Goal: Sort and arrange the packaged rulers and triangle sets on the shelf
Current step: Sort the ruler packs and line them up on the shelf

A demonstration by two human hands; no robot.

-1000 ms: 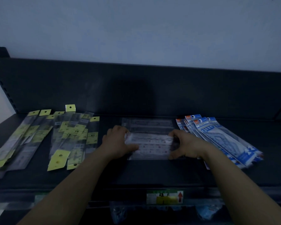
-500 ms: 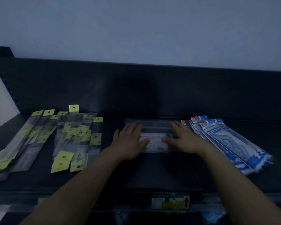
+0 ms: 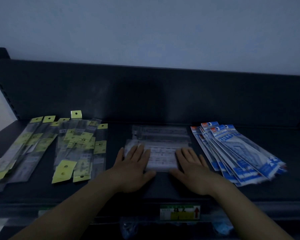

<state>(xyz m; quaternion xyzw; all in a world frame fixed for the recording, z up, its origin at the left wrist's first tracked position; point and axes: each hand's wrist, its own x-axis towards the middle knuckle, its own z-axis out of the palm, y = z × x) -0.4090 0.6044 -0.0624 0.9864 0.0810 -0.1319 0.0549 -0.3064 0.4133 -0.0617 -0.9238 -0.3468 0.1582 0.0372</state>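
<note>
Dark shelf (image 3: 163, 186) is spanning mid-frame; I'm pressing left grip (image 3: 133, 168) and right grip (image 3: 192, 170), flat and empty, on clear ruler packets (image 3: 161, 153), risking skidding them into blue triangle sets (image 3: 241, 153).

On the shelf (image 3: 163, 191), ruler packets (image 3: 80, 146) lie left, triangle-set packets (image 3: 239, 153) right, and a clear packet stack (image 3: 160, 149) sits between them under my 2 hands.
</note>
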